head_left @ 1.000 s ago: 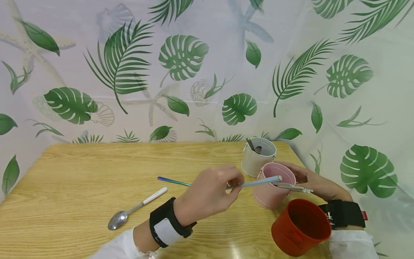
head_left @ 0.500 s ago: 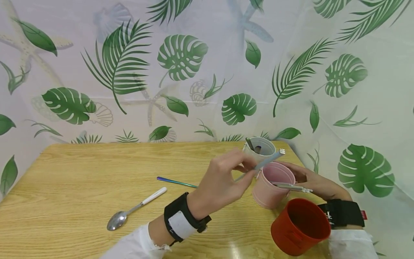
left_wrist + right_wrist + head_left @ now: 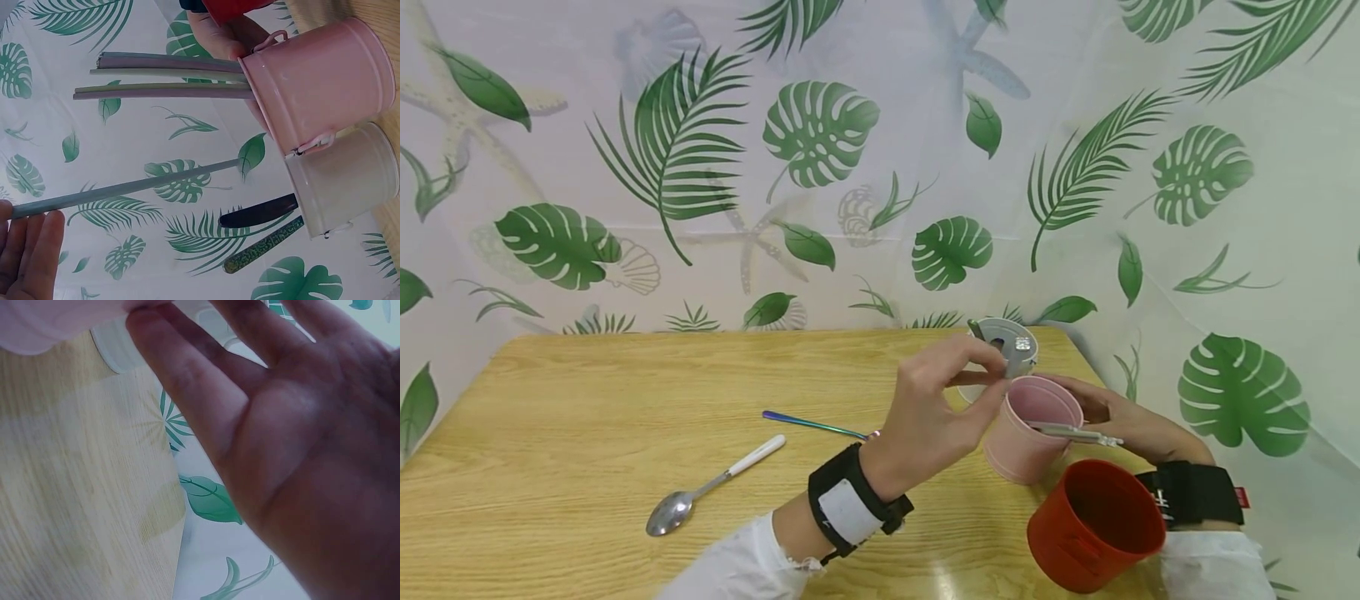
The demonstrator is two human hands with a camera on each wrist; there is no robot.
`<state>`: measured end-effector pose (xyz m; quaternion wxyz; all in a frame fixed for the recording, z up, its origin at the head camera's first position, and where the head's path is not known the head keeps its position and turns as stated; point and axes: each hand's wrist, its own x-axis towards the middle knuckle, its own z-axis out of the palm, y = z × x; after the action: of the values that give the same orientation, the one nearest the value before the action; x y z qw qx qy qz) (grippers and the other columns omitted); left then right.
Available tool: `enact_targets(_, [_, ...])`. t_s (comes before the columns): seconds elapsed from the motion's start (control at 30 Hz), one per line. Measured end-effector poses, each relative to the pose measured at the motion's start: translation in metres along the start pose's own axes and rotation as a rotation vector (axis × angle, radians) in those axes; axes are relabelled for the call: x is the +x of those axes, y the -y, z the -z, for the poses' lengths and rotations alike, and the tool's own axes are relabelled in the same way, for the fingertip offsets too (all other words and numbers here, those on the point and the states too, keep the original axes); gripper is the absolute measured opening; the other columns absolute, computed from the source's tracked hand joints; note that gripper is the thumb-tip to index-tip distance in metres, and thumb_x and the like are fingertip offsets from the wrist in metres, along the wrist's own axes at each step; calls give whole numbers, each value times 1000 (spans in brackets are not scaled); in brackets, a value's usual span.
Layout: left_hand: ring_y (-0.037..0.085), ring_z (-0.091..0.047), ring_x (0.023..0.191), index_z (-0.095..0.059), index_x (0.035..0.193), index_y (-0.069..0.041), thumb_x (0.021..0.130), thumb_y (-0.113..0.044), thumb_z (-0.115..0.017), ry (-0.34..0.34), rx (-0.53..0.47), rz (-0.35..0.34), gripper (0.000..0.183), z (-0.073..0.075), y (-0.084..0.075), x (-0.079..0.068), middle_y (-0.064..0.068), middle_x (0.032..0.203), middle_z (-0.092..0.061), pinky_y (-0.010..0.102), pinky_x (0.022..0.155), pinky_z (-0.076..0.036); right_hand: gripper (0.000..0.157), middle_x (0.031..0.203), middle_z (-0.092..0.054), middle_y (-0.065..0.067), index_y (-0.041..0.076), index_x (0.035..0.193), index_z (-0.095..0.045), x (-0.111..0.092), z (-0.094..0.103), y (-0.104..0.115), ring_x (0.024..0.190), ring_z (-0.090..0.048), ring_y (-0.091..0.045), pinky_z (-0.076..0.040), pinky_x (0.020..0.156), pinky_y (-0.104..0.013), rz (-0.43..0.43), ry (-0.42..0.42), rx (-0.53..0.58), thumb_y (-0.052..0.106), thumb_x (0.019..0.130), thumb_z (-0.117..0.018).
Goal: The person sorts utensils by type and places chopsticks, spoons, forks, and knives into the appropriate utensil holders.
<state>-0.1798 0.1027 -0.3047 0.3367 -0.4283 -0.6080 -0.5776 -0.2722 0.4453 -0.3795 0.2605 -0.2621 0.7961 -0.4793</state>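
My left hand (image 3: 936,408) pinches slim light blue chopsticks (image 3: 125,187) between thumb and fingertips. Whether they are one stick or a pair is hard to tell. Their glittery end points up before the white bucket, and their lower length runs toward the buckets in the left wrist view. My right hand (image 3: 1138,421) holds the pink bucket (image 3: 1026,450) from behind, its fingertips against the side. Several chopsticks (image 3: 169,72) in mauve and pale green stand inside the pink bucket. Behind it, the white bucket (image 3: 350,181) contains a dark handle (image 3: 259,212) and a glittery green handle (image 3: 262,245).
A red bucket (image 3: 1078,546) stands in front of the right wrist. On the wooden table (image 3: 625,383) lie a white-handled spoon (image 3: 715,483) and a rainbow-coloured piece of cutlery (image 3: 808,423), partly hidden by the left hand. A leaf-patterned sheet (image 3: 820,250) hangs behind.
My left hand has moved right and slightly up with the chopsticks, whose glittery end has swung upward from nearly level over the pink bucket. The right hand and buckets stay put.
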Motion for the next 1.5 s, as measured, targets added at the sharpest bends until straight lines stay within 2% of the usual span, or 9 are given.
enact_targets(0.17, [21, -70, 92, -64, 100, 4, 84, 16, -71, 17, -30, -21, 21, -10, 4, -2, 15, 94, -67, 22, 83, -58, 81, 161, -41, -8, 20, 164, -28, -1, 1, -1, 136, -51, -15, -49, 101, -45, 6, 2, 5, 11, 93, -67])
enact_targets(0.4, [16, -69, 94, -67, 100, 2, 89, 11, -71, 108, 12, 28, 15, -22, 17, -11, 12, 97, -69, 17, 85, -56, 81, 155, -44, 11, 18, 165, -22, -3, 1, -2, 133, -49, 0, -50, 102, -30, -55, -14, 41, 13, 96, -64])
enact_targets(0.53, [10, -68, 94, -69, 102, 1, 90, 8, -71, 152, 53, 48, 14, -27, 28, -17, 10, 99, -70, 14, 85, -54, 79, 155, -44, 8, 15, 165, -20, -5, 2, -1, 131, -50, 2, -49, 101, -28, -71, -17, 39, 13, 98, -62])
enact_targets(0.7, [7, -66, 93, -70, 101, 0, 91, 5, -72, 200, 118, 46, 12, -32, 40, -24, 7, 96, -70, 12, 86, -52, 79, 159, -41, 4, 18, 165, -22, -2, 2, 0, 134, -49, -2, -51, 102, -32, -41, 3, 46, 12, 97, -63])
enact_targets(0.87, [7, -64, 93, -70, 101, -3, 91, 3, -72, 260, 155, 53, 11, -36, 50, -31, 4, 95, -70, 10, 88, -49, 82, 159, -43, 6, 20, 164, -24, -1, 0, -1, 135, -48, -6, -52, 102, -35, -24, 4, 51, 12, 94, -65])
enact_targets(1.07, [13, -64, 95, -69, 99, -6, 91, 1, -72, 308, 175, 123, 11, -44, 60, -35, 4, 96, -71, 15, 90, -49, 84, 160, -41, 3, 22, 164, -24, -1, 1, -1, 137, -47, -10, -52, 103, -38, -34, 0, 61, 12, 93, -67])
enact_targets(1.2, [15, -63, 97, -68, 98, -8, 91, 0, -72, 357, 192, 181, 11, -47, 65, -38, 3, 96, -71, 15, 88, -49, 83, 160, -41, 0, 22, 164, -25, -1, 2, -2, 137, -47, -9, -51, 103, -34, -27, -1, 53, 12, 93, -66])
enact_targets(1.3, [12, -61, 96, -67, 96, -10, 91, -3, -73, 392, 237, 189, 10, -48, 69, -41, 1, 97, -70, 13, 85, -48, 81, 161, -41, -3, 20, 164, -25, -1, 2, -3, 137, -47, -9, -50, 104, -33, -12, 5, 54, 11, 94, -65])
enact_targets(1.5, [7, -58, 95, -67, 97, -12, 94, -11, -73, 423, 318, 193, 7, -50, 72, -45, -3, 98, -68, 7, 82, -45, 81, 162, -38, -6, 25, 164, -26, -2, 0, 0, 137, -47, -13, -51, 103, -36, -52, -16, 59, 13, 94, -67])
